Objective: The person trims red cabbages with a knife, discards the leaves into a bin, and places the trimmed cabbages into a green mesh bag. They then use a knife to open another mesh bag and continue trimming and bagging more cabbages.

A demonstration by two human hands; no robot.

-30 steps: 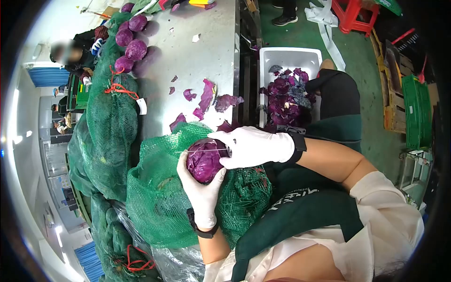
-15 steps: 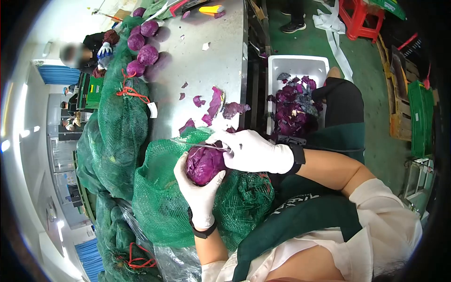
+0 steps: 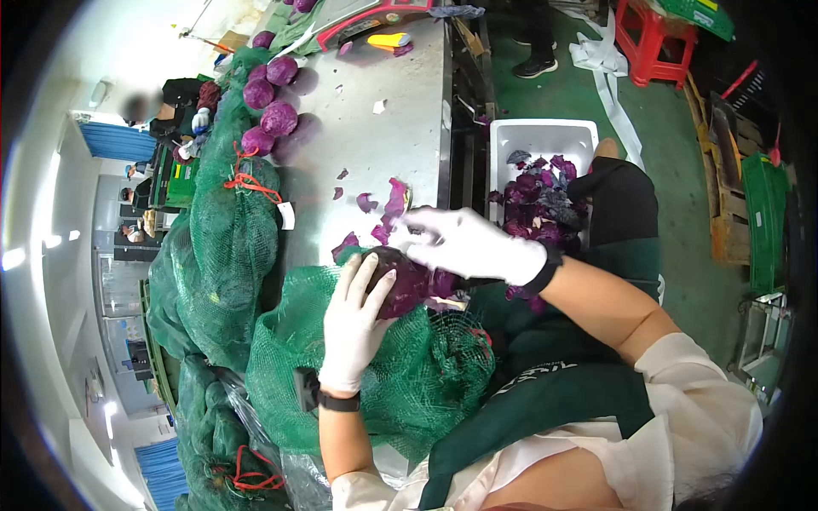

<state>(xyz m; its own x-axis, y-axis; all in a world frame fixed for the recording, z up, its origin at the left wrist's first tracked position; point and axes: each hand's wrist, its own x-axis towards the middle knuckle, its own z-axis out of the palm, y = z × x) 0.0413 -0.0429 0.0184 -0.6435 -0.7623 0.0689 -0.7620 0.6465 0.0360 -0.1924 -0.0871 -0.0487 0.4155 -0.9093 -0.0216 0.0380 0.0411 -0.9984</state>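
Observation:
My left hand, in a white glove, has its fingers over the left side of a purple cabbage. Under the cabbage lies a green mesh sack. My right hand, also gloved, is just above and right of the cabbage, blurred, its fingers curled round something dark that I cannot make out. A loose leaf with a pale edge hangs at the cabbage's right side. Torn purple leaves lie on the metal table beyond my hands.
More cabbages line the table's far left, beside full mesh sacks. Right of the table stands a white bin with purple leaves. A yellow-handled tool lies at the far end. Other people stand at the far left; a person's legs show at the top.
The cabbage has turned and shifted right, with a leaf now loose at its right side. My left fingers have moved onto its top. My right hand has moved up and right; the blade no longer shows.

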